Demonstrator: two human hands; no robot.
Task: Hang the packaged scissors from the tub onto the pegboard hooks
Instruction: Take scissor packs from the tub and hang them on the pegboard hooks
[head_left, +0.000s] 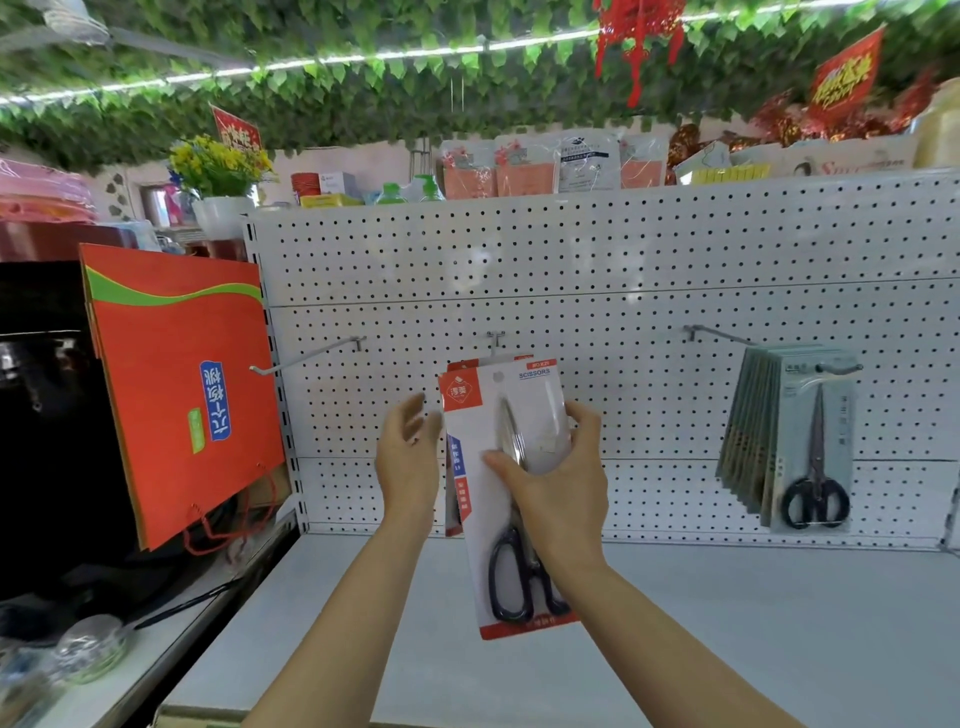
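Pegboard (597, 249): white perforated panel, upright behind a pale shelf (727, 623).
Left hook (306, 358): bare wire prong, jutting out toward the left.
Middle hook (496, 340): directly above the held package; at least one red-and-white card hangs from it, mostly hidden behind the front one.
Right hook (719, 335): carries a row of grey-carded scissors (810, 452), black handles at the bottom, fanned one behind another.
Orange gift bags (182, 389): stacked flat against the left end of the pegboard, green wave band on top, blue label, red cord handles hanging below.
Top ledge: bottles, packets and a white pot of yellow flowers (218, 166); green leaf garland overhead.
Packaged scissors (506, 499): white card with red corner badge and red bottom strip, printed "SCISSORS", clear blister over the blades, black loop handles low; held upright and slightly tilted in front of the middle hook, its top just below the hook's base.
Right hand (558, 478): thumb across the card's front, fingers curled round the right edge over the blister, grasping the package.
Left hand (408, 457): just left of the card, fingers loosely spread and released, holding nothing.
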